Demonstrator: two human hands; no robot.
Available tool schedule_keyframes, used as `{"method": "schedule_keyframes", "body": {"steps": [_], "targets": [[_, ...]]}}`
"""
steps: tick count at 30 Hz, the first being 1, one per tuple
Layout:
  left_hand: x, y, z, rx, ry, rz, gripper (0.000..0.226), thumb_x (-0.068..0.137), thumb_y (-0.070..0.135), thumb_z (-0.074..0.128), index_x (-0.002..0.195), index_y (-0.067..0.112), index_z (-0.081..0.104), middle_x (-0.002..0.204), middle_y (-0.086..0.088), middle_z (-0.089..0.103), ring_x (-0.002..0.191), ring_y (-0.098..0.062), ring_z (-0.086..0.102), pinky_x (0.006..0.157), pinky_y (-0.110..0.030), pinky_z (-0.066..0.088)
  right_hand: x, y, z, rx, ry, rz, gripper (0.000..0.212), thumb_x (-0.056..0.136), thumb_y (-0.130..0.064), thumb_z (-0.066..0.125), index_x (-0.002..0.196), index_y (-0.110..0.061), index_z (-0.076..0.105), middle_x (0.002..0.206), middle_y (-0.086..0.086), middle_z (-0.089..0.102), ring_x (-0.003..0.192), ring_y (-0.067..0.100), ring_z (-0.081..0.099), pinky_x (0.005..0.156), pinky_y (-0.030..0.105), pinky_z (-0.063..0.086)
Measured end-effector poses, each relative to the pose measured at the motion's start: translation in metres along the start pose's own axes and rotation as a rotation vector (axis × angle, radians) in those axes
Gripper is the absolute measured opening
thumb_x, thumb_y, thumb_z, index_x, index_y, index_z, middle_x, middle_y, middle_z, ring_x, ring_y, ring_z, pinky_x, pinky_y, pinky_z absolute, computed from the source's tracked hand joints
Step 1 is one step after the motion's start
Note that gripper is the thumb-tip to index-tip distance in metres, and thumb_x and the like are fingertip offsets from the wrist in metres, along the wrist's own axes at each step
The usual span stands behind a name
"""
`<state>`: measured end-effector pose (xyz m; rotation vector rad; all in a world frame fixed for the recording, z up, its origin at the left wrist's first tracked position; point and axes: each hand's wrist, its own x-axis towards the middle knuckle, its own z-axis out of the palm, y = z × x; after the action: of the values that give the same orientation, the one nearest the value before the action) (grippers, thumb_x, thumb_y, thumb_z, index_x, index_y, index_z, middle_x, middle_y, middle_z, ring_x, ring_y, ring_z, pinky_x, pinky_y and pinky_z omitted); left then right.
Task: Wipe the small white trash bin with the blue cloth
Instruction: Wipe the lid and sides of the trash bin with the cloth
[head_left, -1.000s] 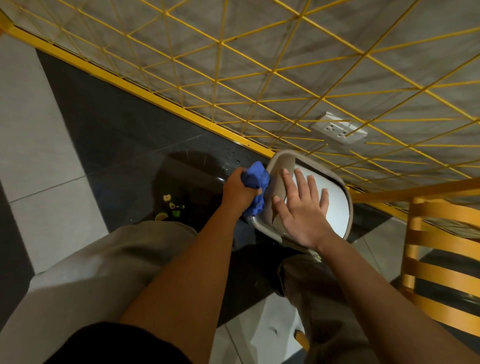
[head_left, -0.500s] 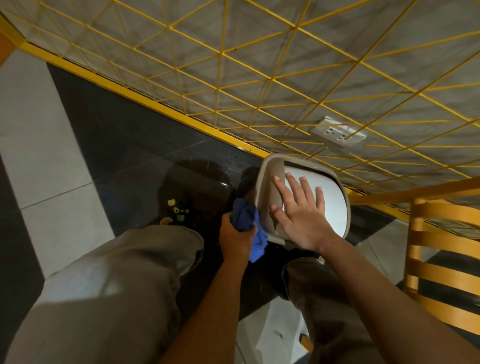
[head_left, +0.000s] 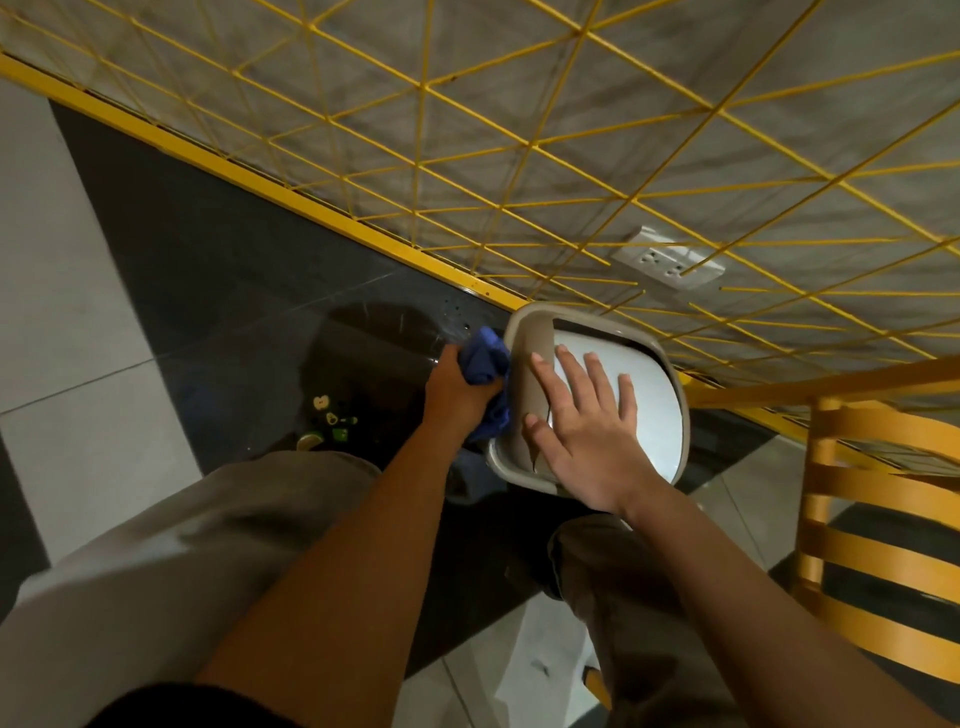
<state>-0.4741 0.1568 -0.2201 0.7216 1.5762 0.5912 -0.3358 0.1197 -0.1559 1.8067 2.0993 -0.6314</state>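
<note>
— Two hands are busy. The left hand (head_left: 457, 387) squeezes the blue cloth (head_left: 487, 364) against the left side of the bin (head_left: 524, 332). The right hand (head_left: 587, 431) lies flat and spread on the lid, holding it down.

— What next?

— I think more rubbing, down the side. The bin sits on the dark shiny floor (head_left: 234, 291), by the yellow fence (head_left: 519, 171) and chair (head_left: 878, 525).

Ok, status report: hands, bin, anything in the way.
Left hand shut on blue cloth, pressed to bin's left side. Right hand flat on trash bin lid. Nothing in the way.
</note>
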Motion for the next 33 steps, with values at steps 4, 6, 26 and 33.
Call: {"method": "schedule_keyframes", "body": {"steps": [4,6,26,33], "targets": [[0.026,0.021,0.001,0.071,-0.057,0.049,0.045,0.081,0.012,0.065,0.120,0.003,0.046,0.122,-0.016,0.056,0.115,-0.030,0.053,0.101,-0.045,0.042,0.000,0.001,0.001,0.012,0.008,-0.005,0.073,0.076,-0.059,-0.006,0.145,-0.037,-0.010,0.158,-0.004,-0.010,0.144,0.020,-0.018,0.112,0.044,-0.016],[0.037,0.031,0.003,0.137,-0.064,0.089,0.042,0.079,0.012,0.065,0.117,0.001,0.049,0.115,-0.012,0.058,0.110,-0.026,0.055,0.098,-0.040,0.044,0.000,0.000,0.002,0.021,0.015,-0.001,0.073,0.076,-0.059,-0.005,0.146,-0.036,-0.008,0.158,-0.004,-0.009,0.144,0.020,-0.017,0.112,0.045,-0.016],[0.019,0.063,-0.011,0.472,-0.315,0.435,0.043,0.087,-0.005,0.049,0.129,0.005,0.052,0.118,-0.014,0.062,0.113,-0.023,0.054,0.093,-0.025,0.038,0.000,0.000,0.004,-0.026,0.020,-0.010,0.078,0.075,-0.055,-0.007,0.148,-0.028,-0.003,0.158,-0.001,-0.008,0.144,0.022,-0.015,0.113,0.046,-0.014],[0.027,0.083,0.004,0.532,-0.253,0.475,0.044,0.085,-0.005,0.050,0.127,0.008,0.055,0.123,-0.018,0.060,0.105,-0.025,0.058,0.081,-0.026,0.042,0.001,0.000,0.003,-0.010,0.021,-0.007,0.076,0.075,-0.056,-0.006,0.147,-0.031,-0.005,0.158,-0.003,-0.009,0.144,0.021,-0.016,0.113,0.046,-0.015]]}}
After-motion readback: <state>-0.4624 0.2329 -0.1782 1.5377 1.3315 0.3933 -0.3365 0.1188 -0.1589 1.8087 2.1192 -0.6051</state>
